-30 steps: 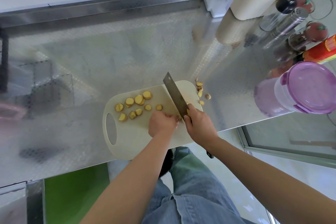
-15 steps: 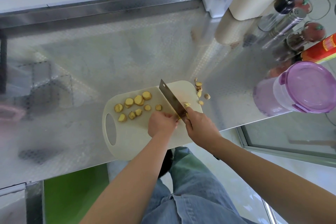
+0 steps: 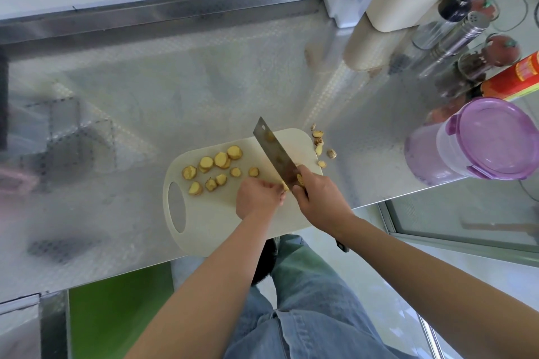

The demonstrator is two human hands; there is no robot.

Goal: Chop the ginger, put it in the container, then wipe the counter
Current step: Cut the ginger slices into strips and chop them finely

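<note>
Both hands are meeting over the near right part of the board, forearms reaching in from below. My right hand (image 3: 320,198) is wrapping its fingers round the handle of the knife (image 3: 275,151), wrist bent slightly and thumb lying by the near end of the blade. My left hand (image 3: 258,198) is sitting knuckles-up just beside the blade's left face, fingers curled and bunched together, pinching the ginger stub (image 3: 284,187). Only a yellow edge of the stub is showing at my fingertips. Beneath everything the steel counter (image 3: 175,90) is stretching away to the back wall. At its right end the container (image 3: 478,143) is standing well apart from the board with its purple lid on. The white cutting board (image 3: 221,221) is lying at the counter's near edge, its handle hole pointing left. The blade is slanting across the board's right half, tip pointing away from me and to the left. Left of the blade, the ginger slices (image 3: 217,167) are lying flat in a loose cluster on the board. A few ginger scraps (image 3: 319,143) are lying on the bare counter just beyond the board's far right corner.
</note>
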